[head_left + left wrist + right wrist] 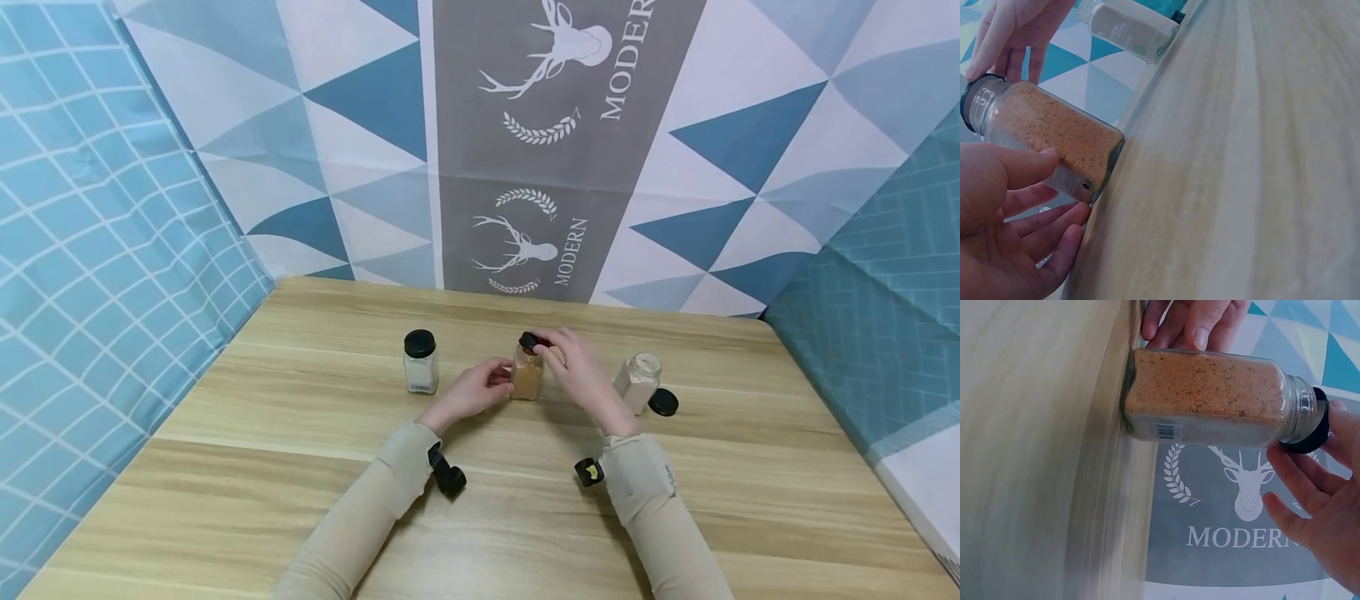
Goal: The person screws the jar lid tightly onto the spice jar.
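A clear glass spice jar (527, 382) of orange-brown seasoning stands upright on the wooden table. My left hand (474, 390) steadies it from the left, the thumb against its side in the left wrist view and the fingers curled around the lower part. From above, my right hand (576, 373) pinches a black lid (1319, 428) at the jar's mouth. In the right wrist view the lid sits slightly tilted over the glass threads, which still show below it. A barcode label (1168, 431) is visible near the jar's base.
To the left stands a jar of white powder (421, 375) with a black lid on. On the right, near my right wrist, is an uncapped jar of pale powder (637, 382), with a loose black lid (663, 402) lying beside it. A patterned cloth (517, 183) hangs behind the table (247, 467).
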### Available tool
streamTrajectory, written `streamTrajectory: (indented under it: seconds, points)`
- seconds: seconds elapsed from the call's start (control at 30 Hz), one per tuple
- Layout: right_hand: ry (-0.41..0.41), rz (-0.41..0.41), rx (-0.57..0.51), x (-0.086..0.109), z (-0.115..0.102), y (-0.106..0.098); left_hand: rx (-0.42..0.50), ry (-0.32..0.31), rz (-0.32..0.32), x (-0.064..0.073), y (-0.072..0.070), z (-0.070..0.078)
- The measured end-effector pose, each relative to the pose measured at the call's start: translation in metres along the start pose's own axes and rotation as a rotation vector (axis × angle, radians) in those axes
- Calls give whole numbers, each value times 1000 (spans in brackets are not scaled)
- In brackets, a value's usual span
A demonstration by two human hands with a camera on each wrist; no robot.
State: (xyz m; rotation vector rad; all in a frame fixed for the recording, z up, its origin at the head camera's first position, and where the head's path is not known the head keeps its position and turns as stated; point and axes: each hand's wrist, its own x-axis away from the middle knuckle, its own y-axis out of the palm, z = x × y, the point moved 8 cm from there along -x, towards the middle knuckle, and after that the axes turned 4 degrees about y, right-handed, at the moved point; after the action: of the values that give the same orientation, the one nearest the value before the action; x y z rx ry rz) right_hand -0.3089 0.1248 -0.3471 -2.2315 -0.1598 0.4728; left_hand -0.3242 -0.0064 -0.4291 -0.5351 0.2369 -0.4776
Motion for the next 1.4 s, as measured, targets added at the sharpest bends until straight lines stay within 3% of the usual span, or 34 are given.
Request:
streamTrajectory:
  seconds: [0.37,0.93,1.4]
  points:
    - [-125,37,34,3,-10,0,-8,-7,-6,0,-1,0]
    - [-207,94,32,8,-10,2,-2,4,-7,0,-1,3]
    - [-162,57,-23,7,-6,5,4,8,-4,0,-2,3]
